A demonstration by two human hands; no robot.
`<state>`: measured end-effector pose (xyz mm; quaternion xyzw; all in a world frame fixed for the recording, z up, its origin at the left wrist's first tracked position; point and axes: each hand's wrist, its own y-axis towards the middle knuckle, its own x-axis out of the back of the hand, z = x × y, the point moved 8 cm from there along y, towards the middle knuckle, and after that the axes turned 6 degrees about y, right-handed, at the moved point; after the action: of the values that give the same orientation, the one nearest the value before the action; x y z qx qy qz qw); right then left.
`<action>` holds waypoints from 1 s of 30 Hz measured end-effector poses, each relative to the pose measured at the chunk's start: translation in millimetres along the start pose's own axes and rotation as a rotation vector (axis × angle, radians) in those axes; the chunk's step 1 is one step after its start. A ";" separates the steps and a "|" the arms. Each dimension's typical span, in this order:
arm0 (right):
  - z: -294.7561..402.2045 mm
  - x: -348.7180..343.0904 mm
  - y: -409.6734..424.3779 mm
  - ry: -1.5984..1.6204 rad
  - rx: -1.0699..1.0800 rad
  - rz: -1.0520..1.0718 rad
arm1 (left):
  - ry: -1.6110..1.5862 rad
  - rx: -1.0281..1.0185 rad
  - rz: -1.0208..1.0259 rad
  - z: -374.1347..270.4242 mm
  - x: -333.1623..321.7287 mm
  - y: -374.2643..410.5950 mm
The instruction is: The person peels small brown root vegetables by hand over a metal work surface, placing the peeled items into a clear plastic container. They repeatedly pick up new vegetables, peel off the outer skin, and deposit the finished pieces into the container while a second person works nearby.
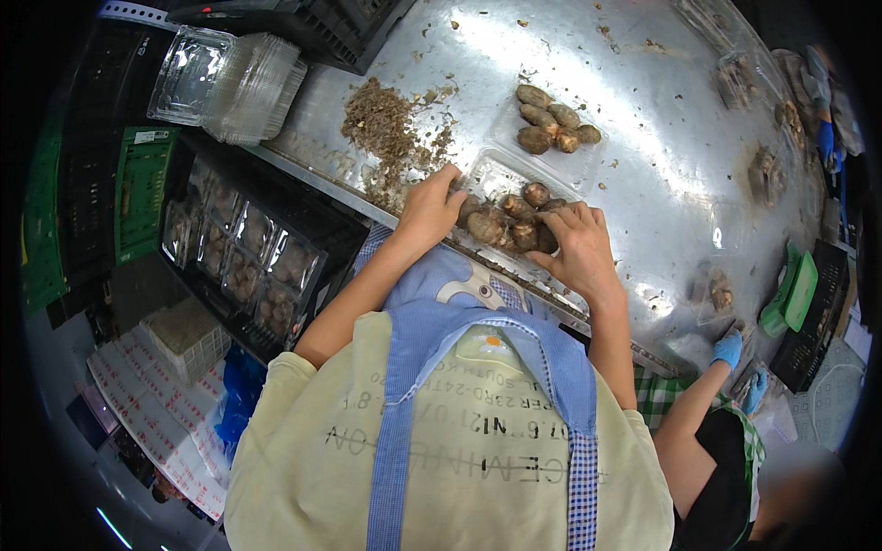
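In front of me, small brown taro corms (486, 227) lie heaped in a clear plastic clamshell box (497, 165) by the table's near edge. My left hand (431, 206) is at the heap's left end, its thumb and forefinger spread beside a corm; whether it grips anything is hidden. My right hand (579, 241) curls around a dark corm (546, 239) at the heap's right end, fingers above and thumb below. Just beyond is a second clear box (506, 127) holding several elongated corms (536, 115).
Brown peelings (379, 120) lie left on the metal table (654, 138). Stacked clear clamshells (258, 86) stand farther left, near a black crate (344, 34). Another black crate (207, 155) below holds packed boxes. At right, a co-worker's blue-gloved hand (727, 348) is near green trays (792, 289).
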<state>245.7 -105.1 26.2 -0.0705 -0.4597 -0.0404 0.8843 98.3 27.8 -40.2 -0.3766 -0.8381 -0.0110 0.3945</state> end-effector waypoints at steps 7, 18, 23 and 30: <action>-22.4 12.1 -9.2 0.007 -0.106 0.001 | -0.009 -0.092 0.029 -38.5 -25.3 20.2; -50.3 48.2 -26.2 0.144 -0.209 -0.270 | -0.390 -0.709 0.364 -243.3 82.7 -42.5; -50.2 63.7 -32.3 0.045 -0.212 -0.368 | -0.502 -0.783 0.628 -279.8 84.8 -100.8; -55.7 64.6 -35.6 0.099 -0.239 -0.438 | -0.502 -0.705 0.636 -260.3 79.2 -105.5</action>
<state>322.9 -149.6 50.6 -0.0711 -0.4122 -0.2883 0.8614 168.7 -80.6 221.5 -0.7126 -0.6967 -0.0814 0.0152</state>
